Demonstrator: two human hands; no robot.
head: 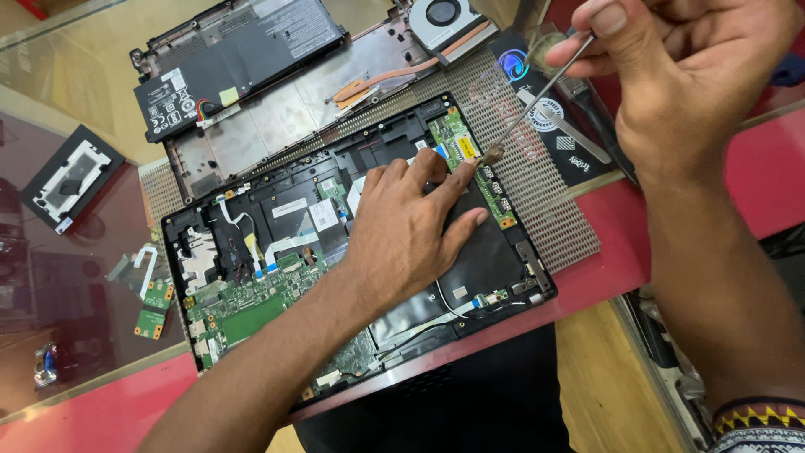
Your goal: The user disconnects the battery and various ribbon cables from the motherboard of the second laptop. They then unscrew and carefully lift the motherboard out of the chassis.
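Note:
An opened black laptop base [495, 268] lies on a mesh mat, its green circuit boards and ribbon cables bared. My left hand [407, 231] presses flat on the middle of it, fingers spread toward a small green board [457, 143] at the upper right. My right hand [671, 75] is raised above the right side and pinches a thin metal tool [545, 88]. The tool slants down to the left, and its tip [493, 153] touches the edge of that small green board, close to my left fingertips.
A removed metal panel [277, 113] with a black battery [239, 54], copper heat pipe and fan [442, 15] lies behind the laptop. Small green boards [153, 306] and a black square part [71, 176] rest on the glass at left. A red counter edge [755, 176] runs along the right.

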